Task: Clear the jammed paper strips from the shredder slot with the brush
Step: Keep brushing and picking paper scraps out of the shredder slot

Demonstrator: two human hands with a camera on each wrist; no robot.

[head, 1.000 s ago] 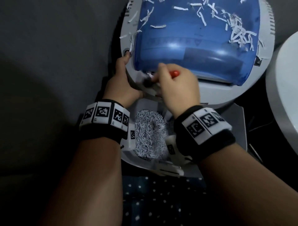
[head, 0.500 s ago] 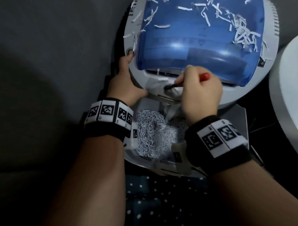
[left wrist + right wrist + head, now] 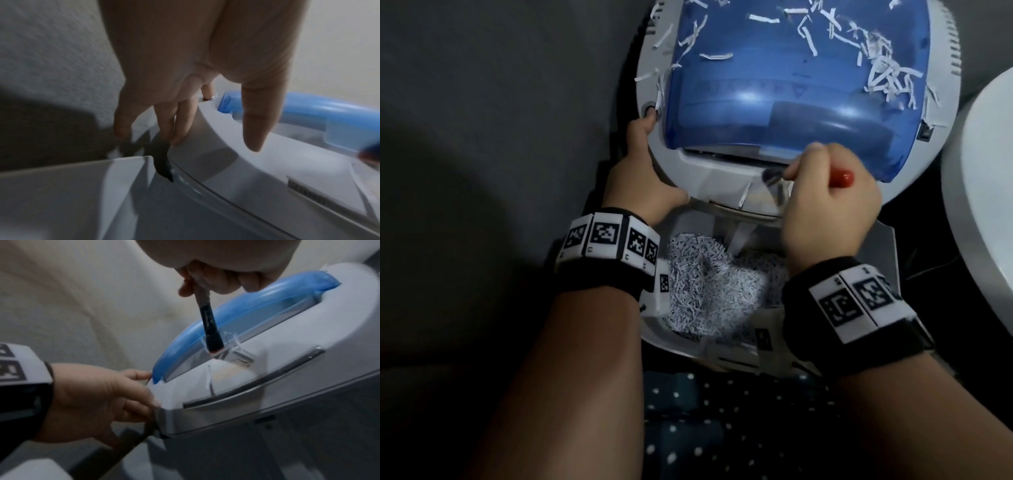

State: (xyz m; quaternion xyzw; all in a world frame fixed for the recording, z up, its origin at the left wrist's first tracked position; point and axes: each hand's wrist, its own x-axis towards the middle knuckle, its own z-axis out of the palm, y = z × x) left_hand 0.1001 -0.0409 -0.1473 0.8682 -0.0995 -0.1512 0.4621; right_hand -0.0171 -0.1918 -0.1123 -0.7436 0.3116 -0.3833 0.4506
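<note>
Mid-sweep at the shredder slot, clearing partly done.

Right hand (image 3: pixel 828 205) clamped on the brush (image 3: pixel 209 327), bristles down in the slot (image 3: pixel 228 352) just under the blue cover (image 3: pixel 774 78). Left hand (image 3: pixel 643 178) with straight fingers braced against the shredder (image 3: pixel 722 186) rim, left of the slot. A few paper strips (image 3: pixel 236 340) still standing beside the bristles, one more below the slot; loose strips scattered over the cover. Shredded heap (image 3: pixel 709 284) in the bin below the slot. More strokes likely needed.
</note>
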